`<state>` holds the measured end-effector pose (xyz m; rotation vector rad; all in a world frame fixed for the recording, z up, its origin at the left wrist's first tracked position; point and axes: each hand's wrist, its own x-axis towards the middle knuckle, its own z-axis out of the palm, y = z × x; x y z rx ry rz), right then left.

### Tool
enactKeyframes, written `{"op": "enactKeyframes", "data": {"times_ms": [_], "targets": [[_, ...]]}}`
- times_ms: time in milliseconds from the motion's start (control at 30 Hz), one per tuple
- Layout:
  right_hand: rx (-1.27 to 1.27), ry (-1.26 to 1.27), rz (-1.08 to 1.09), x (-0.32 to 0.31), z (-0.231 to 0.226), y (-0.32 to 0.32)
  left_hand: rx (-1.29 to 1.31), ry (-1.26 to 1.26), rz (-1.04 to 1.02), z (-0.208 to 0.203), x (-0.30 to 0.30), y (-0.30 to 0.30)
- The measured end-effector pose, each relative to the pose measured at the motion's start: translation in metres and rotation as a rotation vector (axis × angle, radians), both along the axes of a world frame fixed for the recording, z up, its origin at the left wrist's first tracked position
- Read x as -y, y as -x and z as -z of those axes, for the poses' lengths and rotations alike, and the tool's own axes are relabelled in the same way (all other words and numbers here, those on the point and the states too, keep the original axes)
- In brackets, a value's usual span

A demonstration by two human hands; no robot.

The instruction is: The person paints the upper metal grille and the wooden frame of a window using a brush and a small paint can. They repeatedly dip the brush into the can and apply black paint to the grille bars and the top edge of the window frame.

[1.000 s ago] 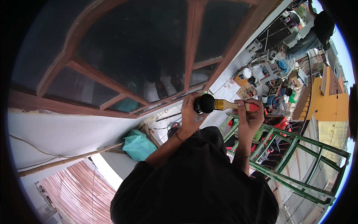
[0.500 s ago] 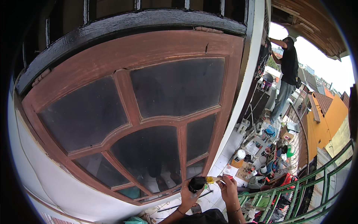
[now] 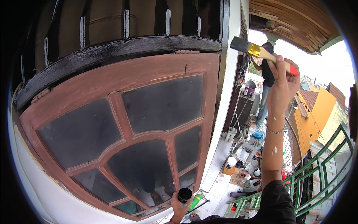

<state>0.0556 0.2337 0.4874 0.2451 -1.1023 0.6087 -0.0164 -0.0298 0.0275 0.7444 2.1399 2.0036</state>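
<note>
Right hand: fingers closed on wooden handle of one flat paintbrush, raised; dark bristles pointing left, beside black post, contact not determinable. Grip set behind the ferrule, presumably to keep fingers clear of the bristles.
Left hand: low, curled around one small black container, mouth up, likely to keep any contents in.
Beyond: reddish-brown glazed panel, under black beam; green metal frame, far right.
</note>
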Motion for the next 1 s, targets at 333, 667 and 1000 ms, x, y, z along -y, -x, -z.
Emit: {"op": "enactKeyframes", "data": {"times_ms": [333, 667, 1000], "targets": [[0.064, -0.386, 0.688, -0.068, -0.168, 0.147, -0.163, -0.014, -0.173, 0.061, 0.027, -0.003], [0.157, -0.363, 0.841, -0.100, -0.173, 0.175, -0.092, 0.057, -0.307, 0.056, 0.031, -0.005], [0.176, -0.382, 0.783, -0.096, -0.174, 0.187, -0.125, 0.000, -0.274, 0.056, 0.030, 0.005]]}}
